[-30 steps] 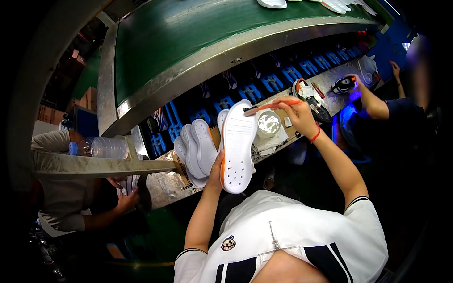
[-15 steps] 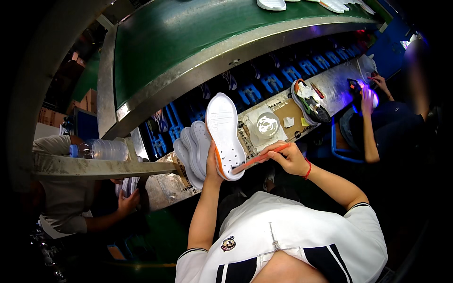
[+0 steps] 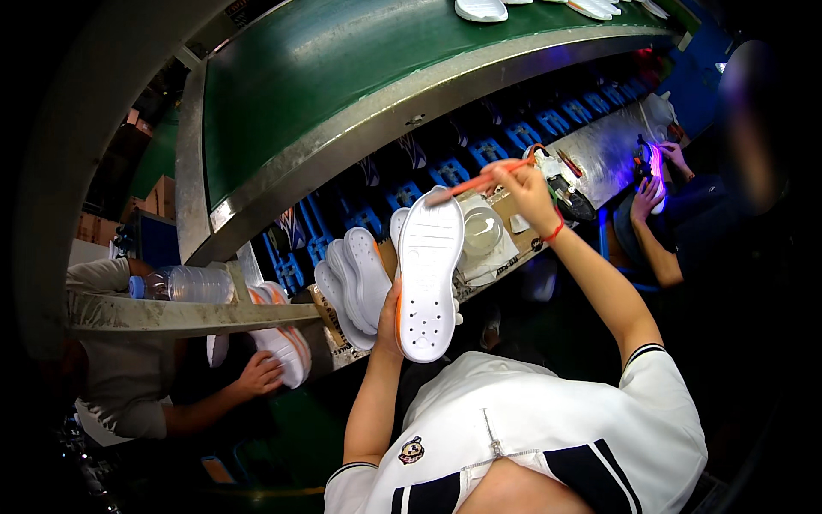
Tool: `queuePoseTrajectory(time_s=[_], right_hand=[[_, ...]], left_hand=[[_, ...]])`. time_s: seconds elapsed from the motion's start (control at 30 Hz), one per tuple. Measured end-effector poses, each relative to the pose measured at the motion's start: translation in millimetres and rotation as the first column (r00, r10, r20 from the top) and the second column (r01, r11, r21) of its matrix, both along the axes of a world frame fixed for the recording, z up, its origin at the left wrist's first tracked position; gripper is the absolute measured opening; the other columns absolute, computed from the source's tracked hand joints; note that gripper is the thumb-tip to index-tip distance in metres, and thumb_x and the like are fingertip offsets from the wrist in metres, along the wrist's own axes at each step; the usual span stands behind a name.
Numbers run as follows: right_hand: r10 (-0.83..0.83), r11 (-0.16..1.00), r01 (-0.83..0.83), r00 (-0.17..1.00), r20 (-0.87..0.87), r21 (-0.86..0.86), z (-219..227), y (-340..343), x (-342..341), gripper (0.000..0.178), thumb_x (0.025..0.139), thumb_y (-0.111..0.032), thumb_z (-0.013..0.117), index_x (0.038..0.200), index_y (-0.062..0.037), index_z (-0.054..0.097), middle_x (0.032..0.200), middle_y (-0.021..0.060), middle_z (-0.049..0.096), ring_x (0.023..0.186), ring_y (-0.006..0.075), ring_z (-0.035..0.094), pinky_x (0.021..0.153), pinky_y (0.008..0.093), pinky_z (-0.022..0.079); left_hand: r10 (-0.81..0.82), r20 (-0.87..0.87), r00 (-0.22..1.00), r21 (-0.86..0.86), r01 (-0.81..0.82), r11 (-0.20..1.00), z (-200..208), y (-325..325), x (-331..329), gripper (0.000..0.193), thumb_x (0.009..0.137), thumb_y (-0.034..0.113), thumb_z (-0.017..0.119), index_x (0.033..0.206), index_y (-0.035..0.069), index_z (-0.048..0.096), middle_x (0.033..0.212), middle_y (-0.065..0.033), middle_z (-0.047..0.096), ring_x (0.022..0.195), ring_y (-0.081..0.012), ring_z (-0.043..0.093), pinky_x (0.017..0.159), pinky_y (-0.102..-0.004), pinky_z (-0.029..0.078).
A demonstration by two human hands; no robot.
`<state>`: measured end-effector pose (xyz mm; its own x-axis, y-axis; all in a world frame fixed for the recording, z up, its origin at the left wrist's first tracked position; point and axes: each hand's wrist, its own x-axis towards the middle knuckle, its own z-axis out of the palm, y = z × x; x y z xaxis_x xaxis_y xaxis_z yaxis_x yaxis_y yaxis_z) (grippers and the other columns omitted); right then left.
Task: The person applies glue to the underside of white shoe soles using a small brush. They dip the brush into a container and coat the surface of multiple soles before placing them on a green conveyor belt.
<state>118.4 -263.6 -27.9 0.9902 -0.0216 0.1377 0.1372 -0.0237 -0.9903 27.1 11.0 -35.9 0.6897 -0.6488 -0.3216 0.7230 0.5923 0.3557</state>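
Two hands are at work in my view: my left hand has its fingers clenched around the lower end of a white shoe sole with an orange edge, and my right hand has its fingers pinched on an orange-handled brush. I hold the sole up above the near edge of the metal bench, in front of my chest. Its long axis runs nearly straight away from me, tilted a little to the right at the top, with the perforated end low by my left hand and the other end high, where the brush tip touches it. The brush lies almost level, handle to the right. Just left of the held sole, a fanned stack of white soles leans on the bench and overlaps its edge. Behind the sole, between it and my right forearm, sits a round clear glue pot on paper, partly hidden by the sole. Beyond the bench, blue fixtures line the space under a green conveyor belt that carries more white soles. On my left, a clear water bottle lies on a metal shelf, and another person's hand grips a white and orange sole below it. On my right, another person's hands work under violet light.
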Motion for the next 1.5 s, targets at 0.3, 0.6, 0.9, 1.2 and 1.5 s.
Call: queuePoseTrajectory(time_s=[0.3, 0.6, 0.9, 1.2, 1.5], right_hand=[[0.121, 0.927, -0.03, 0.967, 0.223, -0.374, 41, 2, -5, 0.017, 0.09, -0.006, 0.052, 0.091, 0.0053, 0.065, 0.086, 0.0135, 0.069, 0.081, 0.0203, 0.068, 0.075, 0.0267, 0.052], [0.247, 0.892, -0.115, 0.934, 0.259, -0.438, 18, 41, -80, 0.013, 0.087, -0.007, 0.058, 0.097, -0.0021, 0.064, 0.084, 0.0077, 0.068, 0.078, 0.0236, 0.064, 0.072, 0.0312, 0.048], [0.354, 0.923, -0.291, 0.897, -0.263, 0.251, 15, 51, -106, 0.025, 0.095, -0.015, 0.049, 0.099, 0.0071, 0.061, 0.088, 0.0123, 0.069, 0.075, 0.0121, 0.064, 0.068, 0.0273, 0.048], [0.038, 0.975, -0.021, 0.996, -0.075, 0.223, 0, 17, 9, 0.028, 0.095, -0.018, 0.048, 0.1, 0.0074, 0.06, 0.084, 0.0141, 0.068, 0.076, 0.015, 0.063, 0.075, 0.0261, 0.049], [-0.118, 0.941, 0.125, 0.992, -0.043, 0.315, 20, -18, 12, 0.035, 0.096, -0.023, 0.046, 0.109, 0.0086, 0.055, 0.09, 0.0153, 0.068, 0.078, 0.0144, 0.063, 0.077, 0.0254, 0.047]], left_hand=[[0.108, 0.028, 0.994, 0.115, -0.111, 0.987, -6, 2, 2, 0.069, 0.091, 0.052, 0.04, 0.131, -0.004, 0.038, 0.111, -0.0223, 0.058, 0.085, -0.0299, 0.066, 0.071, -0.0417, 0.058], [0.362, 0.251, 0.898, 0.253, -0.422, 0.871, -16, -6, 24, 0.058, 0.095, 0.046, 0.038, 0.134, 0.003, 0.035, 0.123, -0.013, 0.052, 0.108, -0.0215, 0.056, 0.091, -0.0346, 0.047], [0.337, 0.241, 0.91, 0.349, -0.405, 0.845, -31, 7, 24, 0.061, 0.095, 0.049, 0.037, 0.136, 0.004, 0.034, 0.127, -0.0127, 0.05, 0.112, -0.0217, 0.054, 0.093, -0.0356, 0.045], [0.069, 0.075, 0.995, 0.131, -0.078, 0.988, -4, 1, -15, 0.076, 0.09, 0.059, 0.031, 0.133, -0.003, 0.034, 0.11, -0.0199, 0.056, 0.086, -0.0324, 0.064, 0.073, -0.049, 0.056], [0.194, 0.158, 0.968, 0.258, -0.23, 0.938, 29, -3, 4, 0.069, 0.093, 0.054, 0.035, 0.135, -0.001, 0.034, 0.12, -0.0201, 0.053, 0.097, -0.0294, 0.062, 0.084, -0.0437, 0.053]])
